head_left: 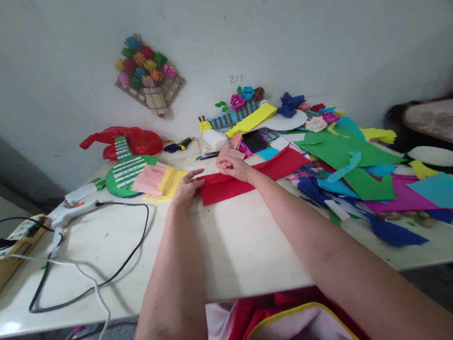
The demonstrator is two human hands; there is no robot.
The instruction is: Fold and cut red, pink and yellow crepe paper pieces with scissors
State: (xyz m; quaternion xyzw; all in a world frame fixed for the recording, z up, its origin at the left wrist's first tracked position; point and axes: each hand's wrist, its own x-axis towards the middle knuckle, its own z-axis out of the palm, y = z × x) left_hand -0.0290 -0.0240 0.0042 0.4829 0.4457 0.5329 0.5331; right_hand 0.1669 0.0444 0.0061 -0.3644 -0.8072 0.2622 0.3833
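A long red sheet of crepe paper lies across the table in front of me, its upper edge folded over. My left hand is at its left end, thumb and forefinger closing on the corner. Along the upper edge, my right hand bends over the paper with curled fingers, pinching the fold; the fingertips are partly hidden. Just beyond the right hand lie pieces of pink paper. To the left of my left hand, pink and yellow paper sheets rest against a green guitar-shaped craft with white strips.
Coloured paper scraps are heaped on the right. At left lie a glue gun, its black cord and a power strip. Scissors and a red plastic bag sit farther back. A paper-flower craft hangs on the wall.
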